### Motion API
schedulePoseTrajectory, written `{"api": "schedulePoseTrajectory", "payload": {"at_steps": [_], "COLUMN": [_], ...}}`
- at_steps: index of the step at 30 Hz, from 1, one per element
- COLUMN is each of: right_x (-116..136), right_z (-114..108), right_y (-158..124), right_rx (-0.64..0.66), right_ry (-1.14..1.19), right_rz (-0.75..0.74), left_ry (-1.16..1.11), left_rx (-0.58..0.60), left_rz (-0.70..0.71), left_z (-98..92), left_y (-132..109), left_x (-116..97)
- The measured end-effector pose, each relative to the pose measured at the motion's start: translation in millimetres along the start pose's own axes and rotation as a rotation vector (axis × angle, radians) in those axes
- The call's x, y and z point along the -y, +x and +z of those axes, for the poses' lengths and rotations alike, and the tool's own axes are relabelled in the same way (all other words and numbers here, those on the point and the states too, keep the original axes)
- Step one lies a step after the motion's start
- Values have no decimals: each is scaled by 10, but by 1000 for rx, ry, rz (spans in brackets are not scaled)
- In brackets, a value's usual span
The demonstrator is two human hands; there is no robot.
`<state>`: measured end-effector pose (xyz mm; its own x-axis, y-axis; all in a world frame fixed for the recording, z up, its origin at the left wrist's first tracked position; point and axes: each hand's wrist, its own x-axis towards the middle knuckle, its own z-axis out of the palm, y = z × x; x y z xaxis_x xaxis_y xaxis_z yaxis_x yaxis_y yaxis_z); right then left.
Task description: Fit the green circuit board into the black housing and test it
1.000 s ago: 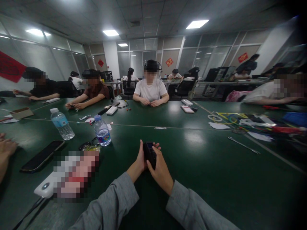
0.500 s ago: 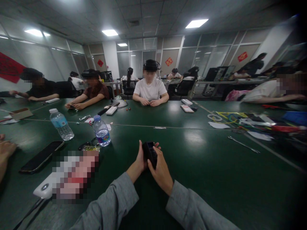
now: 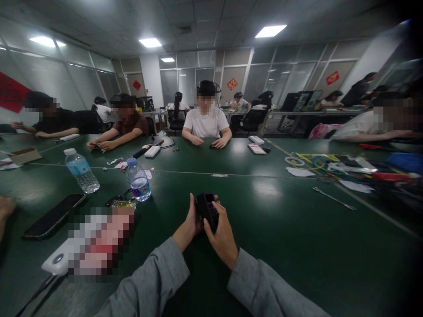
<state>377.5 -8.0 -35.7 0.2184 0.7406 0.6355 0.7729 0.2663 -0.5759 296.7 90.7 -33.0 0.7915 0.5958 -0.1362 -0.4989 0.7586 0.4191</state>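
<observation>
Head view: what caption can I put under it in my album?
Left fingers and right fingers hold a black handheld device at a green table, two labelled plastic bottles nearby.

This looks like a shared office workroom: people (image 3: 207, 122) sit around a large green surface (image 3: 291, 246), among black office chairs (image 3: 256, 119), glazed partitions (image 3: 85, 79) and ceiling light panels (image 3: 271, 31).

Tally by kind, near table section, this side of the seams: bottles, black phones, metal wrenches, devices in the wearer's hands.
Bottles: 2 (white-capped bottle, blue-capped bottle)
Black phones: 1 (black phone)
Metal wrenches: 1 (metal wrench)
Held devices: 1 (black device)
Total: 5
</observation>
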Motion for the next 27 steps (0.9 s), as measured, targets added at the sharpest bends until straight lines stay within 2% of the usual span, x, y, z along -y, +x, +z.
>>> {"api": "schedulePoseTrajectory", "payload": {"at_steps": [4,11,18,21,27], "right_x": [-4,16,-33,-60,-169], "right_z": [-2,-65,-71,-85,-127], "right_y": [3,18,52,66,115], "right_rx": [-39,-152,-208,-219,-225], "right_ry": [16,51,89,103,85], "right_rz": [-23,-6,86,119,136], "left_ry": [4,3,38,24,-18], "left_rx": [-14,-226,-301,-284,-147], "left_rz": [-8,-17,-29,-11,6], "left_z": [1,5,-34,-1,67], "left_y": [-7,6,33,13,-30], "left_x": [-10,-40,-57,-79,-125]}}
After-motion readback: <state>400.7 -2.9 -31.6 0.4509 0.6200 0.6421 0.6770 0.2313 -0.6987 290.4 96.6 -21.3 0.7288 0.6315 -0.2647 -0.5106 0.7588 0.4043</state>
